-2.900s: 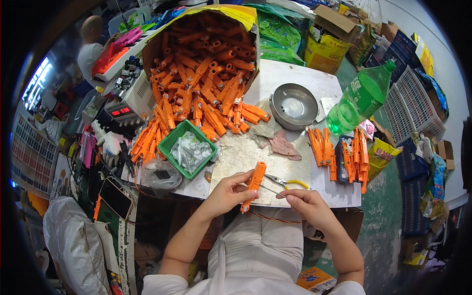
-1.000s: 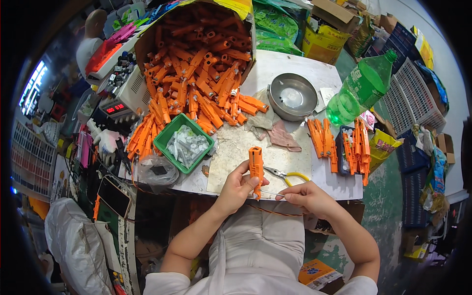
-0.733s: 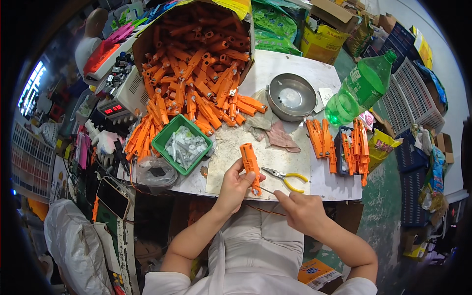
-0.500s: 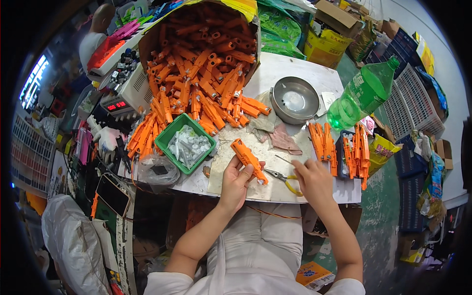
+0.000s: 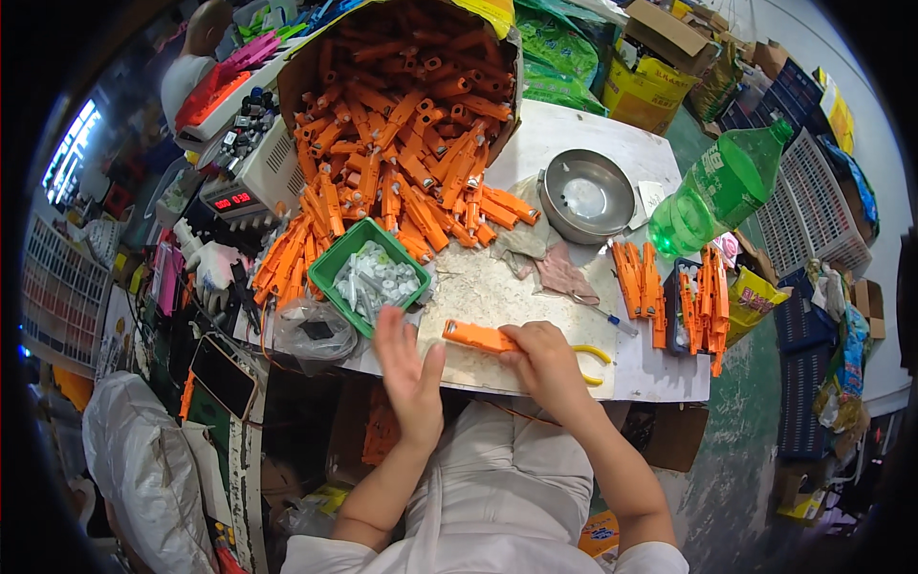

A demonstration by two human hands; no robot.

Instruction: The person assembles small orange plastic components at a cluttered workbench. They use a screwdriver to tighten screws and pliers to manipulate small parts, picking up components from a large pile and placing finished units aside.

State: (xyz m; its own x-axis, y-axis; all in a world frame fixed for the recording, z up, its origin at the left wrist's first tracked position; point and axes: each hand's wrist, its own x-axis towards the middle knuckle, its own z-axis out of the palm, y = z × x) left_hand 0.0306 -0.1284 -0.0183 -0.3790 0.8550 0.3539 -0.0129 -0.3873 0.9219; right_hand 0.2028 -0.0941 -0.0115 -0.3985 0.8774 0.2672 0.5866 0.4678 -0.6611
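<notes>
My right hand (image 5: 547, 366) is closed on one end of an orange plastic part (image 5: 478, 337), a long narrow housing held almost level over the front of the table. To its left, my left hand (image 5: 411, 373) is raised with the fingers spread, holding nothing. Its fingertips are a little blurred beside the green tray (image 5: 325, 251) of translucent and grey plastic pieces (image 5: 376, 280). Yellow-handled pliers (image 5: 595, 356) lie partly hidden behind my right hand. A screwdriver (image 5: 617, 322) with a clear and blue handle rests beyond them, near a pink cloth (image 5: 566, 275).
A large box spills a heap of orange parts (image 5: 392, 182) at the back. A metal bowl (image 5: 585, 196) and a green bottle (image 5: 722, 187) stand at the back right. Several finished-looking orange parts (image 5: 639, 287) lie beside a small dark bin (image 5: 676, 306). A phone (image 5: 222, 376) sits at left.
The orange part has passed from my left hand to my right. My left hand has let go and opened, moving left. The thin tool from my right hand now lies on the table.
</notes>
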